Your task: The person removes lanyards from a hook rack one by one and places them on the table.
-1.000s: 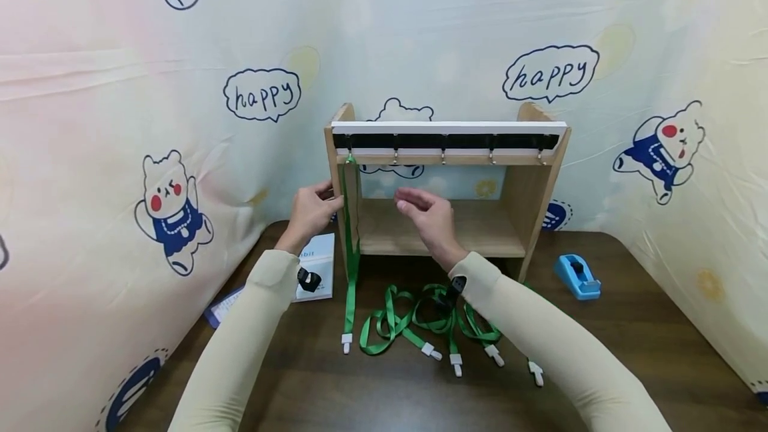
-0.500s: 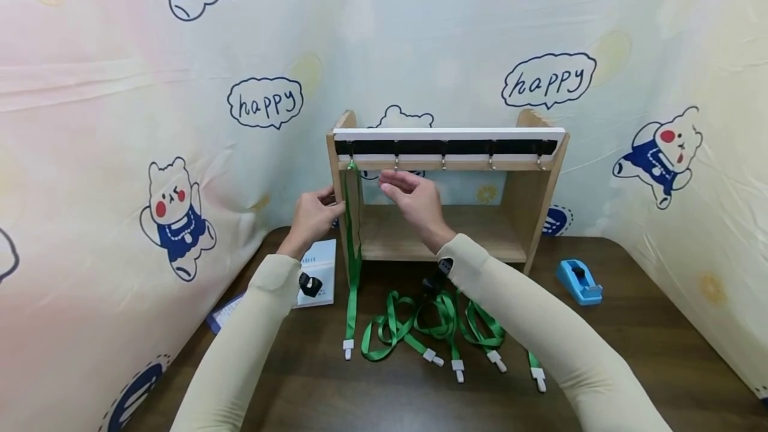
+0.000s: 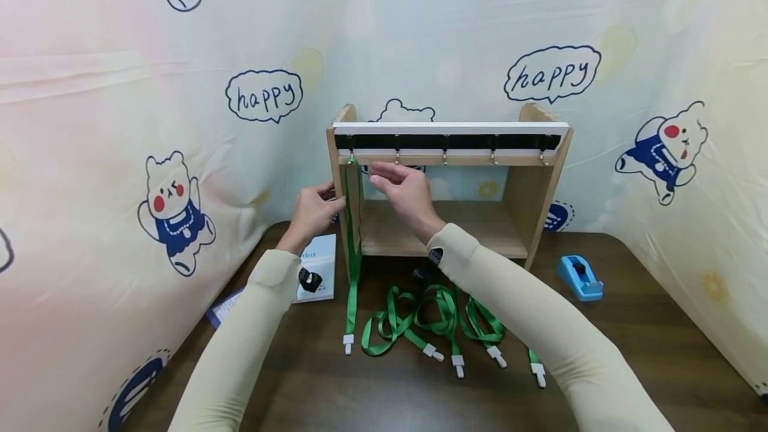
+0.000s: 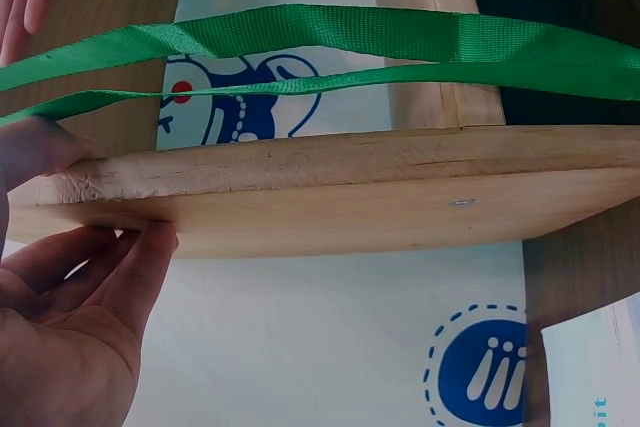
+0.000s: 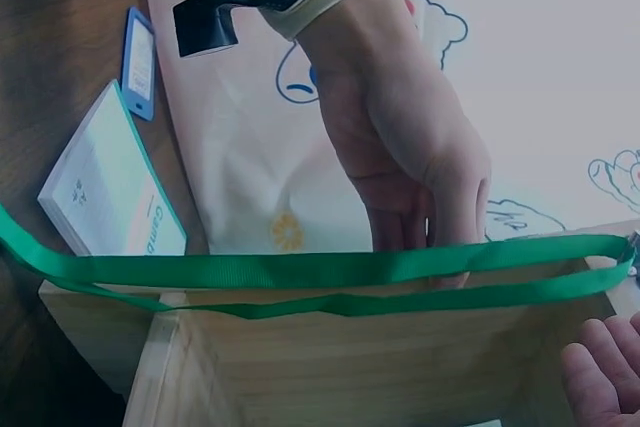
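Note:
A green lanyard [image 3: 353, 252] hangs from the leftmost hook of the wooden shelf [image 3: 444, 229], its white clip down over the table. My left hand [image 3: 315, 213] pinches the shelf's left side panel [image 4: 330, 207], thumb on the front edge and fingers on the outer face. The lanyard's two strands [image 5: 250, 269] pass in front of that panel. My right hand [image 3: 408, 195] is raised below the second hook, fingers extended and holding nothing, a short way right of the hanging strap. Its fingertips [image 5: 590, 372] show at the right wrist view's edge.
Several more green lanyards [image 3: 441, 315] with white clips lie on the table before the shelf. A row of hooks [image 3: 445, 157] runs along the shelf's top front. A blue tape dispenser [image 3: 581, 279] stands right, a light-blue box [image 3: 318, 265] left.
My right hand has risen and moved left, from inside the shelf opening to just under the second hook near the hanging lanyard. The left hand keeps its grip on the side panel.

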The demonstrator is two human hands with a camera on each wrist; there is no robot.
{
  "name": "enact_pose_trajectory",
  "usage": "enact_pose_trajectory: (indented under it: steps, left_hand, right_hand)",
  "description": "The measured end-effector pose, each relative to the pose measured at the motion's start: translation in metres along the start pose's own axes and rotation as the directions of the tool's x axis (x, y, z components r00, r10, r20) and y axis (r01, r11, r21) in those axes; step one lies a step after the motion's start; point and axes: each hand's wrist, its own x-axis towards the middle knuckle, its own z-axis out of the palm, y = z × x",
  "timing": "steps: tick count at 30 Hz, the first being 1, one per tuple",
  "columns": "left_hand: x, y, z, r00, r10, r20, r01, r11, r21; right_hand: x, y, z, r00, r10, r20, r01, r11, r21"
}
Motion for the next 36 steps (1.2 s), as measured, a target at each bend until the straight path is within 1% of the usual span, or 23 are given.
enact_pose_trajectory:
  steps: [7, 12, 17, 20, 24, 30, 36]
  left_hand:
    - [-0.002, 0.000, -0.001, 1.000, 0.017, 0.009, -0.017, 1.000, 0.005]
    - [-0.003, 0.000, -0.001, 1.000, 0.025, 0.010, -0.025, 1.000, 0.007]
    - [-0.002, 0.001, 0.000, 1.000, 0.026, 0.015, -0.026, 0.999, 0.018]
    - [-0.003, 0.001, 0.000, 1.000, 0.016, 0.016, -0.016, 1.000, 0.025]
    - [-0.002, 0.001, -0.001, 1.000, 0.008, 0.020, -0.008, 1.000, 0.023]
    - [-0.002, 0.003, -0.002, 1.000, 0.008, 0.006, -0.008, 1.000, 0.019]
    - [-0.003, 0.004, -0.003, 1.000, -0.005, 0.007, 0.005, 1.000, 0.015]
  right_hand:
    - [0.004, -0.003, 0.013, 1.000, 0.011, 0.012, -0.011, 1.000, -0.025]
    - [0.006, -0.005, 0.021, 1.000, 0.010, 0.001, -0.010, 0.999, -0.031]
    - [0.007, -0.005, 0.028, 1.000, 0.017, -0.023, -0.018, 0.998, -0.058]
    - [0.007, -0.004, 0.032, 0.999, 0.030, -0.038, -0.032, 0.997, -0.068]
    - [0.008, -0.004, 0.039, 0.997, 0.042, -0.060, -0.045, 0.997, -0.057]
    - [0.010, -0.005, 0.052, 0.994, 0.059, -0.093, -0.062, 0.998, -0.026]
    - [0.012, -0.007, 0.058, 0.988, 0.077, -0.137, -0.080, 0.997, -0.019]
